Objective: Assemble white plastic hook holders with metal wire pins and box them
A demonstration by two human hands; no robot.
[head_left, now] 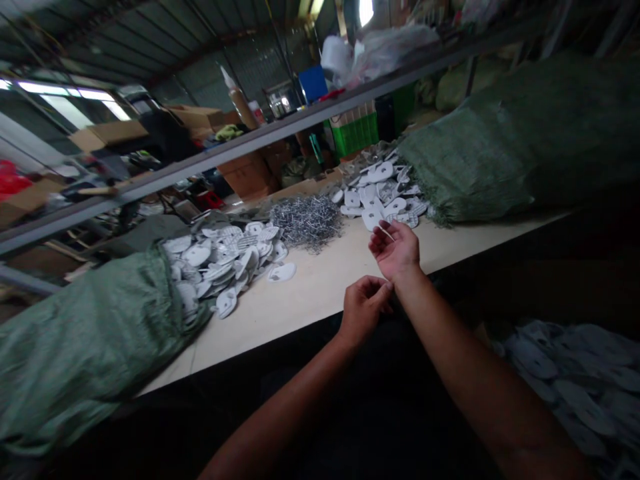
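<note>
My right hand [396, 248] is raised palm-up over the pale wooden table [310, 293], fingers curled, pinching a thin metal pin [385, 231]. My left hand [363, 308] is at the table's near edge, its fingers touching the inside of my right wrist and closed in a loose pinch. A heap of thin metal pins [307, 222] lies beyond my hands. White oval plastic pieces lie in a pile [223, 263] to the left and in a second pile [383, 190] to the right.
A green woven sack [85, 347] lies at the left end of the table and another green sack [500, 147] at the right. More white pieces [570, 380] lie low on the right. A metal bar [250, 143] crosses behind the table; boxes and a green crate [355, 130] stand beyond.
</note>
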